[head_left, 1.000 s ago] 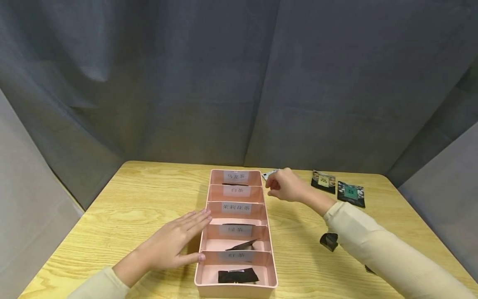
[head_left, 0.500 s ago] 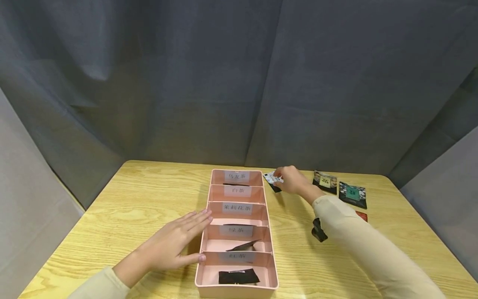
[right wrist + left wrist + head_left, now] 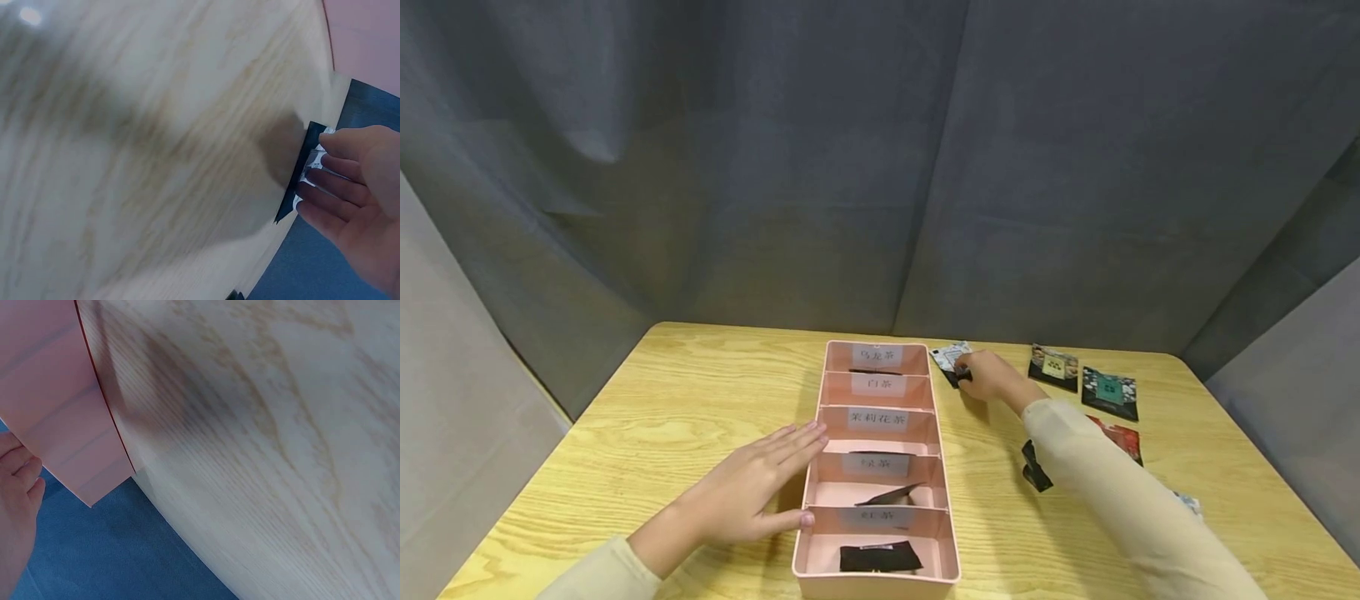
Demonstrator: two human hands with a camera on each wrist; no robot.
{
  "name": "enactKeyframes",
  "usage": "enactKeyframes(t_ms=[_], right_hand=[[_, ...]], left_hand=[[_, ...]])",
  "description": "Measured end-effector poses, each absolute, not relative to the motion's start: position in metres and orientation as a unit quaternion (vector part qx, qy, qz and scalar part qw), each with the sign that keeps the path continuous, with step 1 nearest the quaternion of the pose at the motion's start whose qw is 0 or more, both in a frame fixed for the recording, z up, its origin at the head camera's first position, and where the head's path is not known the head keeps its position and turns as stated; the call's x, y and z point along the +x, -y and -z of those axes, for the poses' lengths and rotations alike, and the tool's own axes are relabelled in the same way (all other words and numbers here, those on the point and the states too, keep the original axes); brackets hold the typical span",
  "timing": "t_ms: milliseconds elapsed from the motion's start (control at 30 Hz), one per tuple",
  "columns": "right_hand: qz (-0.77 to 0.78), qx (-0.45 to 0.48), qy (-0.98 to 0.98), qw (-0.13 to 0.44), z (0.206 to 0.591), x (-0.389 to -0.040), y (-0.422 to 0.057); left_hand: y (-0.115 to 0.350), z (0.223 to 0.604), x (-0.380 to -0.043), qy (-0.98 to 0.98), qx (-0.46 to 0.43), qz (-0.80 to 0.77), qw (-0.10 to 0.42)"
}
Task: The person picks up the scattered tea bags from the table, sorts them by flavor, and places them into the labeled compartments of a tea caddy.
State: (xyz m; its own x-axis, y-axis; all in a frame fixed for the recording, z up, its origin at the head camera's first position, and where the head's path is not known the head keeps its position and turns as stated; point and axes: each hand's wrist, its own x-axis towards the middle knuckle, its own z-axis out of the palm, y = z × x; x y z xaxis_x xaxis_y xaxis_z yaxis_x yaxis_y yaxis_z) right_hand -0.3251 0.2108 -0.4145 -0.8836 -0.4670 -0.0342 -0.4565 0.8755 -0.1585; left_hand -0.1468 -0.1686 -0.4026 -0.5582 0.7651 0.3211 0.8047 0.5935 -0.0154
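Note:
A long pink divided box (image 3: 953,542) with labelled compartments stands in the middle of the table. My left hand (image 3: 748,483) rests against its left side, fingers on the rim and thumb near the front compartment. In the left wrist view, that hand (image 3: 19,494) touches the box wall. Behind the box's right side, my right hand (image 3: 988,379) pinches a white and black tea packet (image 3: 946,356) lying at the table's back edge. The right wrist view has the packet's black edge (image 3: 300,169) showing beyond the fingertips; the right hand (image 3: 356,187) covers the remainder.
To the right lie tea packets: a yellow-labelled one (image 3: 1053,367), a green-labelled one (image 3: 1109,392) and a red one (image 3: 1118,437). A bent black packet (image 3: 1036,468) is beside my right sleeve. Inside the box, a black packet (image 3: 880,557) lies in the front compartment.
My right hand has come down from beside the box onto the white and black packet. The right forearm has shifted, uncovering the red packet. My left hand has stayed in place.

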Motion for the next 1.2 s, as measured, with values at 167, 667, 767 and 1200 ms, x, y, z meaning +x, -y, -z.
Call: enactKeyframes(t_ms=[167, 667, 767, 1200], right_hand=[[0.079, -0.252, -0.964, 0.037, 0.416, -0.314, -0.215], [0.091, -0.272, -0.955, 0.079, 0.4, -0.262, -0.228], [0.097, -0.278, -0.952, 0.078, 0.399, -0.254, -0.23], [0.105, -0.293, -0.948, 0.072, 0.394, -0.228, -0.228]], left_hand=[[0.168, 0.402, -0.145, 0.88, -0.447, 0.07, 0.148], [0.168, 0.401, -0.146, 0.883, -0.443, 0.072, 0.139], [0.168, 0.402, -0.147, 0.881, -0.445, 0.071, 0.141], [0.168, 0.401, -0.146, 0.882, -0.445, 0.068, 0.142]])
